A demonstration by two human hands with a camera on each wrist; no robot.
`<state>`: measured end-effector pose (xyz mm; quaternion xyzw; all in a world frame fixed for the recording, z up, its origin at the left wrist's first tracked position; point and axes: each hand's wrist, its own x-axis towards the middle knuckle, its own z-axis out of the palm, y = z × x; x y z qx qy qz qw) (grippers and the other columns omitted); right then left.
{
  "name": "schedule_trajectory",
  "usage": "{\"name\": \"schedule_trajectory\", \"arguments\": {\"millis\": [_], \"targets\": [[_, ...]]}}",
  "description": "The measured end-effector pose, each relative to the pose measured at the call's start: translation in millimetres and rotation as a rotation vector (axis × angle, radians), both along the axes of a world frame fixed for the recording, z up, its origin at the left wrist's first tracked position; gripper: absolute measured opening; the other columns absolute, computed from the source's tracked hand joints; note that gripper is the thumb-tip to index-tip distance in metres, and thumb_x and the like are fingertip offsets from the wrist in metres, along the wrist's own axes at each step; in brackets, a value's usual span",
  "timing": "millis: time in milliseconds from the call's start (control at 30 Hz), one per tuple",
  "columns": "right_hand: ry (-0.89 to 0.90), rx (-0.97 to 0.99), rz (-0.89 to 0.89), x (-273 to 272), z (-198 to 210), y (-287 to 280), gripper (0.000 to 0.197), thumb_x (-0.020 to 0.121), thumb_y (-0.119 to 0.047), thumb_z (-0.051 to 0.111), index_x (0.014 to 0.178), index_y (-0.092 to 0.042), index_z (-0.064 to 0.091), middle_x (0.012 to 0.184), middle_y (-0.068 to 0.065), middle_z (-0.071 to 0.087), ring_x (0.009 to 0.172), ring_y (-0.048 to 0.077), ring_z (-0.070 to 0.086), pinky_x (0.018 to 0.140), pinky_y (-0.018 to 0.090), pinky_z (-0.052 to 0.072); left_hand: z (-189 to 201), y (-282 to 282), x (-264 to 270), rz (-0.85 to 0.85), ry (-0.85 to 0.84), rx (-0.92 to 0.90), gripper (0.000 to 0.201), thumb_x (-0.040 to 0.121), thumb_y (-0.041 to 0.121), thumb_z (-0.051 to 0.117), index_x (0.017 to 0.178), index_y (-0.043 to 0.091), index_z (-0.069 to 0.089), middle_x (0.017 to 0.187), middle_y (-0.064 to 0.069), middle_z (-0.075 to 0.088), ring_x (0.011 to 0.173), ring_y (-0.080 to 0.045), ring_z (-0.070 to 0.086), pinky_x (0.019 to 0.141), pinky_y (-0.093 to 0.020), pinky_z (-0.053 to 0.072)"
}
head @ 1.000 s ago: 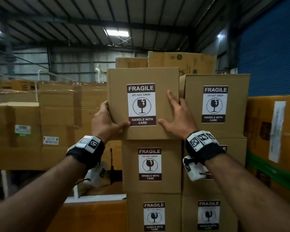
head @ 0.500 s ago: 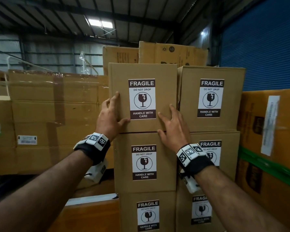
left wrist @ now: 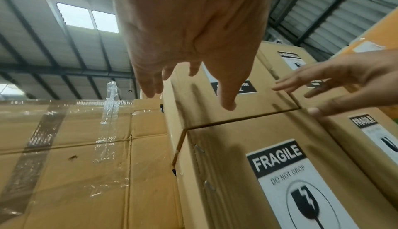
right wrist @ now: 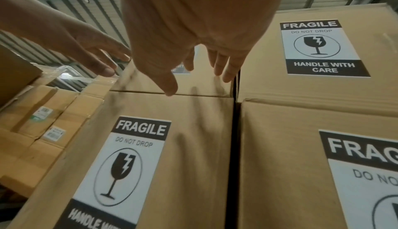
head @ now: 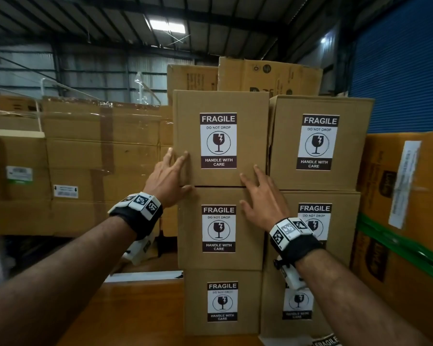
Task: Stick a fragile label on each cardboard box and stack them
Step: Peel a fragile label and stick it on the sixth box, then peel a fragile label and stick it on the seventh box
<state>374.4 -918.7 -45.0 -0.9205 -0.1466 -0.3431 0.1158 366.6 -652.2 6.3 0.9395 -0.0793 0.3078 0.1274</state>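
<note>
Two stacks of three brown cardboard boxes stand side by side, each box with a fragile label. The top box point(head: 220, 103) of the left stack, with its label point(head: 218, 140), sits squarely on the middle box point(head: 248, 233). My left hand point(head: 175, 171) lies with straight fingers at the top box's lower left corner, thumb at the seam. My right hand point(head: 253, 188) spreads straight fingers over its lower right front. The left wrist view shows the left hand point(left wrist: 193, 54) held flat before the top box point(left wrist: 193, 100). The right wrist view shows the right hand point(right wrist: 189, 42) likewise. Neither hand grips anything.
Large shrink-wrapped cartons point(head: 100, 166) fill the left. Orange-brown cartons with a green strap point(head: 405, 248) stand at the right, below a blue shutter point(head: 400, 63). Bigger cartons point(head: 268, 76) rise behind the stacks. A wooden tabletop point(head: 135, 315) lies below, with a loose fragile label point(head: 326, 342) at the bottom edge.
Both hands held the top box by its sides a second ago. The box now rests aligned on the stack, and the hands have let go and slid down to its lower front.
</note>
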Motion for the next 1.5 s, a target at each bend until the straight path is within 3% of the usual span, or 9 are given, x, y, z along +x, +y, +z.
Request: {"name": "schedule_trajectory", "arguments": {"millis": [133,333,533,767,867,1000,1133,1267,1500], "targets": [[-0.087,0.081,0.139,-7,-17,11,0.078,0.096,-0.038,0.068,0.162,-0.025,0.030,0.171,0.013,0.015,0.155,0.033,0.023,0.123,0.052,0.031,-29,15,-40,0.036,-0.085,0.091,0.105,0.091,0.058,0.068,0.166,0.027,0.002,0.172,-0.017,-0.002,0.154,-0.039,0.021,0.119,-0.049,0.035],[-0.109,0.323,0.406,-37,-62,71,0.065,0.095,-0.032,0.071,0.154,-0.017,0.048,0.161,0.019,0.036,0.144,0.035,0.039,0.113,0.052,0.044,-94,70,-121,0.162,-0.043,0.092,0.089,0.094,0.060,0.062,0.164,0.024,0.019,0.170,-0.015,0.014,0.150,-0.035,0.030,0.116,-0.045,0.038],[0.076,0.396,0.644,-81,-121,174,0.063,0.097,-0.028,0.070,0.155,-0.018,0.046,0.163,0.012,0.030,0.148,0.030,0.033,0.115,0.050,0.036,-176,167,-208,0.340,0.049,0.002,0.071,0.096,0.056,0.059,0.154,0.023,0.036,0.162,-0.011,0.030,0.143,-0.028,0.042,0.113,-0.038,0.044],[0.178,0.278,0.761,-108,-163,318,0.058,0.097,-0.033,0.068,0.152,-0.023,0.051,0.162,0.010,0.033,0.142,0.033,0.043,0.104,0.053,0.050,-239,307,-289,0.583,0.060,-0.191,0.063,0.101,0.050,0.055,0.154,0.021,0.037,0.159,-0.008,0.032,0.145,-0.023,0.039,0.116,-0.033,0.037],[0.209,0.265,0.842,-122,-173,394,0.056,0.097,-0.035,0.066,0.150,-0.022,0.053,0.162,0.011,0.034,0.143,0.032,0.043,0.104,0.054,0.050,-255,373,-320,0.661,0.073,-0.256,0.063,0.103,0.052,0.051,0.156,0.022,0.036,0.160,-0.005,0.031,0.146,-0.022,0.037,0.115,-0.034,0.038],[0.258,0.238,0.927,-144,-191,492,0.055,0.099,-0.042,0.060,0.151,-0.026,0.051,0.163,0.007,0.032,0.146,0.027,0.038,0.109,0.046,0.043,-264,457,-361,0.752,0.093,-0.321,0.061,0.104,0.049,0.051,0.155,0.021,0.036,0.158,-0.004,0.032,0.144,-0.022,0.039,0.115,-0.035,0.039],[0.310,0.219,1.020,-166,-208,583,0.059,0.099,-0.051,0.050,0.153,-0.028,0.047,0.164,0.005,0.028,0.149,0.023,0.034,0.111,0.044,0.045,-260,533,-396,0.827,0.071,-0.387,0.058,0.105,0.044,0.051,0.155,0.019,0.037,0.156,-0.005,0.036,0.143,-0.021,0.040,0.113,-0.031,0.035],[0.346,0.159,1.110,-183,-216,663,0.058,0.101,-0.053,0.046,0.155,-0.033,0.042,0.166,0.000,0.024,0.149,0.017,0.032,0.110,0.035,0.045,-248,597,-415,0.869,0.021,-0.413,0.054,0.106,0.042,0.049,0.154,0.021,0.037,0.151,-0.004,0.040,0.134,-0.021,0.048,0.112,-0.036,0.042],[0.275,0.154,1.286,-188,-176,803,0.058,0.103,-0.054,0.043,0.158,-0.036,0.036,0.167,-0.003,0.023,0.151,0.014,0.030,0.112,0.034,0.046,-190,702,-417,0.891,-0.109,-0.381,0.053,0.106,0.035,0.050,0.155,0.018,0.037,0.154,-0.008,0.041,0.139,-0.022,0.043,0.117,-0.043,0.040]]}}
